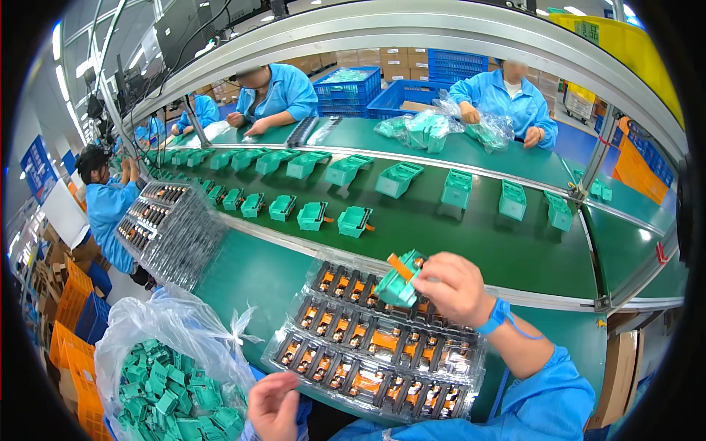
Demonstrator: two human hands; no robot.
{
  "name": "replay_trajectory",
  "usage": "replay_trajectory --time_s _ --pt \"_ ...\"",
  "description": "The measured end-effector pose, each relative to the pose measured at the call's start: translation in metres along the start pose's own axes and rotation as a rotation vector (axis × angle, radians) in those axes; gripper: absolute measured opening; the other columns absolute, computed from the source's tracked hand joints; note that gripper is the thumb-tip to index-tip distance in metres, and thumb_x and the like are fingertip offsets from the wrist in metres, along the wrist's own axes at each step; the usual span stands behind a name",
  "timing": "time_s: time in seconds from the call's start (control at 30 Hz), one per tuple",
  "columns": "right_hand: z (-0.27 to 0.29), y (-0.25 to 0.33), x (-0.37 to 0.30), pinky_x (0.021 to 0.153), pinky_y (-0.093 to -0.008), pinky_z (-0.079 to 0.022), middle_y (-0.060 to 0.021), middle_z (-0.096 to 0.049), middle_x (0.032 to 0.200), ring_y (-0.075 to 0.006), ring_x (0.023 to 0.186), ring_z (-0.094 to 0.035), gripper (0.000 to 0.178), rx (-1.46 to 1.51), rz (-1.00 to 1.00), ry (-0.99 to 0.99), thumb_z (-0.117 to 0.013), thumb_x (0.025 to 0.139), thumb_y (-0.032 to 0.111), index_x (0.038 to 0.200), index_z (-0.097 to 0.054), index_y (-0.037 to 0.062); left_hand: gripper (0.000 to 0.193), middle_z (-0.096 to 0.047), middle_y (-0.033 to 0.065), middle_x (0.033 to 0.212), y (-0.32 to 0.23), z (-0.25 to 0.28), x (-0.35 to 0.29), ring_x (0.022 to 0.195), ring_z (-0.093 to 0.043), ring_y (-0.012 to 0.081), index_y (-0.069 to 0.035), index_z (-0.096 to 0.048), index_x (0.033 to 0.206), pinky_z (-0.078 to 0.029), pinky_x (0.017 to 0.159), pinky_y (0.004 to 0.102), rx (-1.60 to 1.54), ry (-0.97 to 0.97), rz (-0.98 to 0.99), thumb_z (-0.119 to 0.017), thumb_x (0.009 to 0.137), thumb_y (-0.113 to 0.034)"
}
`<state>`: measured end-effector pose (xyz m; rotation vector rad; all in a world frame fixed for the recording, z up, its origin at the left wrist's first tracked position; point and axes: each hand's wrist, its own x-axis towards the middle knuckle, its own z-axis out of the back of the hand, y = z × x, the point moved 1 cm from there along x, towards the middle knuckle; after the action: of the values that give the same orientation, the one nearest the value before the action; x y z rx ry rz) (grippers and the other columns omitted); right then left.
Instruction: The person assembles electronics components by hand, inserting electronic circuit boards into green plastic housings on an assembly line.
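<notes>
The green case (396, 292) is hanging just above the far part of a clear plastic tray (278, 351), over the near table. The right hand (452, 288) is pinching it between thumb and fingers at its right side, and an orange strip (401, 266) is slanting up out of it. A blue band (500, 316) is circling that wrist. The left hand (272, 406) is resting half spread near the tray's lower left corner, its fingers loosely curled and, as far as I am seeing, gripping nothing; whether it is touching the tray, I cannot be telling.

Rows of black-and-orange parts (384, 339) are sitting in the tray's slots. To the left, an open plastic bag (143, 316) is holding a heap of loose green cases (158, 382). Beyond the table a dark green belt (456, 250) is carrying more of them, and the nearest one (354, 221) is showing an orange strip too.

By my reckoning, the step in hand is joining the strip and the case, or handling them just joined. Any next move is calling for a firm pinch, the strip staying clear of the tray, and the left hand being free to steady the case.
</notes>
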<state>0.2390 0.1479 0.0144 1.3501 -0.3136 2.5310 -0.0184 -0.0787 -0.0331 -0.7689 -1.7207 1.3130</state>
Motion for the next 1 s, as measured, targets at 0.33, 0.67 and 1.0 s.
replay_trajectory --time_s 0.33,0.67,1.0 --pt "-0.099 -0.116 -0.042 0.052 -0.0313 -0.053 -0.0079 -0.059 0.08 -0.0211 0.067 -0.06 0.014 0.635 -1.392 0.005 -0.07 0.074 0.004 0.08 -0.057 -0.0001 0.034 -0.059 0.0155 0.11 -0.028 0.169 -0.055 0.096 -0.057 0.0314 -0.001 -0.059 0.108 -0.044 0.084 0.0396 1.445 -0.015 0.049 -0.068 0.076 -0.007" --pt "-0.124 -0.144 -0.074 0.06 -0.0396 -0.059 -0.0133 -0.055 0.087 -0.0254 0.075 -0.059 0.031 0.741 -1.805 -0.053 -0.072 0.076 0.011 0.096 -0.054 -0.0059 0.05 -0.055 0.0175 0.118 -0.05 0.165 -0.059 0.107 -0.051 0.0361 -0.01 -0.058 0.114 -0.043 0.089 0.0457 1.834 0.151 0.364 -0.072 0.066 -0.012" --pt "-0.022 -0.088 -0.068 0.064 -0.0291 -0.054 -0.0066 -0.061 0.095 -0.0132 0.084 -0.059 0.024 0.732 -1.407 -0.024 -0.062 0.085 0.012 0.105 -0.059 0.0003 0.029 -0.062 0.0173 0.101 -0.054 0.188 -0.042 0.091 -0.057 0.0322 -0.005 -0.064 0.109 -0.046 0.081 0.0385 1.342 0.005 0.462 -0.061 0.08 -0.006"
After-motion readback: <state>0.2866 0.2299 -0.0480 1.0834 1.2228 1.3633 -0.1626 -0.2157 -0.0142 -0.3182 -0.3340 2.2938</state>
